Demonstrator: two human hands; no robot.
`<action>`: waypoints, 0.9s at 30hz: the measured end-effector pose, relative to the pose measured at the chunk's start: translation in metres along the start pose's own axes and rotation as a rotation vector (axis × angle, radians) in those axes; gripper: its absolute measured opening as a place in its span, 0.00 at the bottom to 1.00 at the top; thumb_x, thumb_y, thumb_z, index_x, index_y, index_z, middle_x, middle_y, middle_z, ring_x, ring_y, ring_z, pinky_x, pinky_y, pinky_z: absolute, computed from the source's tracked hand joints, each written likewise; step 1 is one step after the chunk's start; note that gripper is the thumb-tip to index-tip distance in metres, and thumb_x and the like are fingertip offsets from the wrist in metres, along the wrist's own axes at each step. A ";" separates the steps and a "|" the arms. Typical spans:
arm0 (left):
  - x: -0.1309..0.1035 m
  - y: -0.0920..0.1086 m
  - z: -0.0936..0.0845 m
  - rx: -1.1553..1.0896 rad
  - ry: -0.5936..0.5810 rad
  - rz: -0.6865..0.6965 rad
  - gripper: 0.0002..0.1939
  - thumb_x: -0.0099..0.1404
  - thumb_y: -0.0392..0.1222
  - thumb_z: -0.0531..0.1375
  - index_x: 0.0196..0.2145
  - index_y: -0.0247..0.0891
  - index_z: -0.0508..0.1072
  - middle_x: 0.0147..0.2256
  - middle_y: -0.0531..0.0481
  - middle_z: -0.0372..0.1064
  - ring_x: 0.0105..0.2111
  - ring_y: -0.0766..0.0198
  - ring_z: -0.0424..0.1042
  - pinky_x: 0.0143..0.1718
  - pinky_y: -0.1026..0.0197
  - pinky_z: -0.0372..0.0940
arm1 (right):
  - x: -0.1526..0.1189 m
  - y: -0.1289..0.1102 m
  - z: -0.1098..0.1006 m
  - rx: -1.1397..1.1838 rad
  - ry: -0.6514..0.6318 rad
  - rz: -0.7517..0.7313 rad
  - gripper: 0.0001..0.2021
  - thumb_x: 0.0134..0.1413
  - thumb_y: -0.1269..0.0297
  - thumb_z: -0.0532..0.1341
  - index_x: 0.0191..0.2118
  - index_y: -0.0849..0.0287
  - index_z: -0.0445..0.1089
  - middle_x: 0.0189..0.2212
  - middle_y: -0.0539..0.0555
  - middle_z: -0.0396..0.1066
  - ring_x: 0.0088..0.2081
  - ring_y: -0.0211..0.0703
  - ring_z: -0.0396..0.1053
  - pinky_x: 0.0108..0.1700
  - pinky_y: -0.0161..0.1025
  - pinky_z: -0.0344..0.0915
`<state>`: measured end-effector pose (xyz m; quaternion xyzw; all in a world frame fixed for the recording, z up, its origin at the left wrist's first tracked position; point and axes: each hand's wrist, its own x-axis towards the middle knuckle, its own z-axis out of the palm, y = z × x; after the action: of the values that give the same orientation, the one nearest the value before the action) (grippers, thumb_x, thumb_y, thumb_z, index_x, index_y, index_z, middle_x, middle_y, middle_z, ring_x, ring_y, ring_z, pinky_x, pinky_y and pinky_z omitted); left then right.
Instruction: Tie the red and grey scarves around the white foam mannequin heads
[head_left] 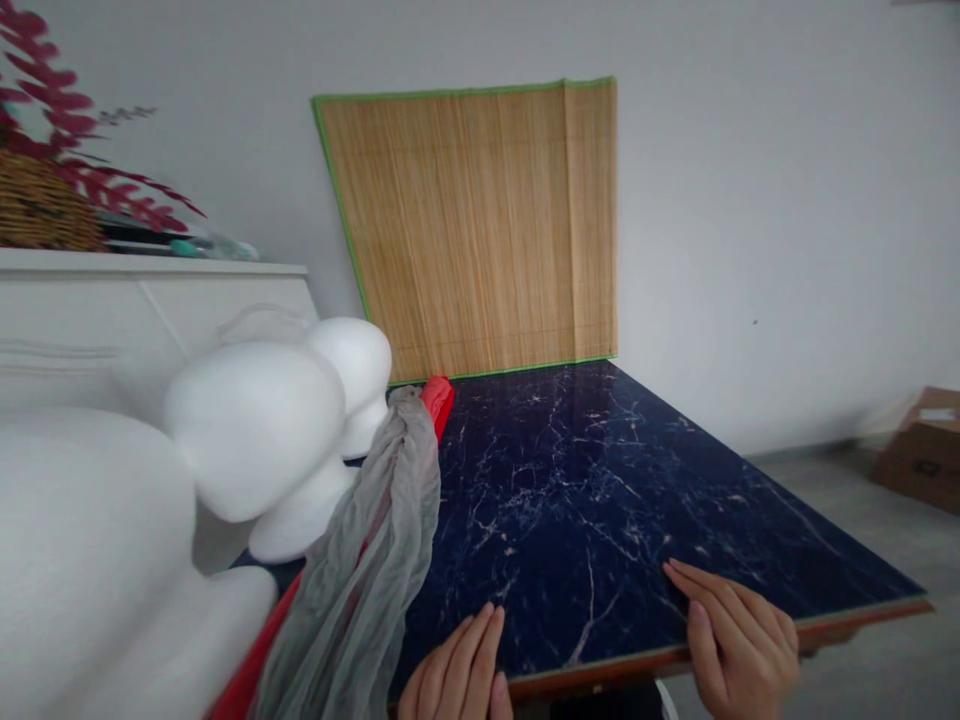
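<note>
My left hand rests at the near edge of a dark blue, marble-patterned tabletop, fingers stretched out flat and holding nothing. Further right along the same edge lies my right hand, its fingers extended on the surface and also without anything in them. Just left of my left hand, a long crumpled grey scarf runs away from me across the table. Red fabric shows at its far end and along its left side.
White foam mannequin heads stand in a row along the table's left side. Behind them is a white cabinet bearing a wicker basket and pink leaves. A green-edged bamboo mat leans on the wall. A cardboard box sits on the floor at right.
</note>
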<state>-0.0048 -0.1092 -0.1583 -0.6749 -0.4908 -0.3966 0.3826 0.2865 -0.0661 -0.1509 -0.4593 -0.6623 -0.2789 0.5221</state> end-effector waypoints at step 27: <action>-0.006 0.009 0.005 -0.056 0.081 -0.120 0.18 0.65 0.47 0.53 0.46 0.41 0.77 0.39 0.55 0.79 0.37 0.64 0.74 0.43 0.57 0.59 | -0.013 0.002 0.001 -0.019 -0.005 0.025 0.14 0.58 0.68 0.55 0.43 0.53 0.76 0.40 0.50 0.77 0.38 0.45 0.72 0.44 0.46 0.58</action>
<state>0.0038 -0.1089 -0.1672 -0.6381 -0.5032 -0.4592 0.3588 0.2878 -0.0683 -0.1640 -0.4729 -0.6552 -0.2775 0.5197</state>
